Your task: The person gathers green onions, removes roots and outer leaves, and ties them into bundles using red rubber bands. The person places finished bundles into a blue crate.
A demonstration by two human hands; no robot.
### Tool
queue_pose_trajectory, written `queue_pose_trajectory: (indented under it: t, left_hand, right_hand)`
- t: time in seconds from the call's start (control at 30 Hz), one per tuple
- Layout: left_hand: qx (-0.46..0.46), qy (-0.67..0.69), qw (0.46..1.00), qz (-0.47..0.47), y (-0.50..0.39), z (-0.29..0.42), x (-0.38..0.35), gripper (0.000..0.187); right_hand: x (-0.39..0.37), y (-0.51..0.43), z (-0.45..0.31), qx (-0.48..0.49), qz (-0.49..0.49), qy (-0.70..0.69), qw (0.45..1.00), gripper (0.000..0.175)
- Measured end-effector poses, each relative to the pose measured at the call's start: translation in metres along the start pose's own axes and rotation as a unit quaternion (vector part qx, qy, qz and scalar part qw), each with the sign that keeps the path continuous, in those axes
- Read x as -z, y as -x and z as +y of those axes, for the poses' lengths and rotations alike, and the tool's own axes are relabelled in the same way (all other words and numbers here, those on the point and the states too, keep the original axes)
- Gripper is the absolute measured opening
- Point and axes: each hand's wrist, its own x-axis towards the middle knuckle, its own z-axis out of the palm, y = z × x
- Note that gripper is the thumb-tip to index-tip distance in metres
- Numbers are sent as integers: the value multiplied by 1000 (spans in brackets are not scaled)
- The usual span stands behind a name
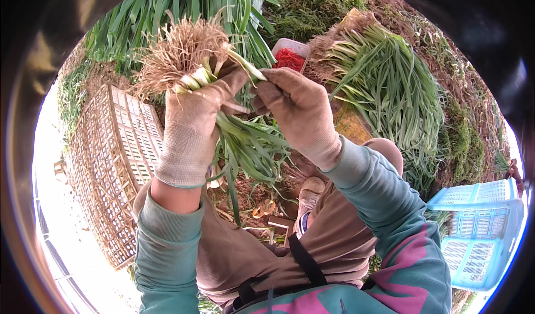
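My left hand (pixel 188 130), in a soiled knit work glove, grips a bunch of leafy green stalks, possibly garlic greens or Chinese chives. Its brown matted roots (pixel 184 52) point up and away from me, while the green leaves (pixel 250 146) hang below the fist. Gloved as well, my right hand (pixel 303 117) pinches the tip of a pale stalk (pixel 246 65) that slants out from the root end. The fingers of both hands are close together. Part of the stalks is hidden inside the left fist.
A rooted green heap (pixel 384 88) lies to the right, beside a tub (pixel 299 46) of red ties (pixel 288 59). More long leaves (pixel 167 17) are piled ahead. A brown plastic crate (pixel 121 121) stands left, a blue crate (pixel 480 226) right. Orange loops (pixel 264 209) lie on the soil.
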Motion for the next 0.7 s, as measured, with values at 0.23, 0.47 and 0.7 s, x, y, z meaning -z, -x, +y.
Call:
queue_pose_trajectory:
  t: [0.23, 0.47, 0.7]
  left_hand:
    - [27, -5, 1000, 3, -3, 1, 1, 27]
    - [1, 133, 991, -3, -7, -8, 2, 36]
    - [-18, 144, 984, -103, -16, -18, 18, 29]
  right_hand:
    - [7, -3, -6, -55, -50, -7, 997, 17]
    - [6, -3, -9, 149, -32, 214, 965, 18]
    - [15, -3, -21, 222, -89, 432, 869, 33]
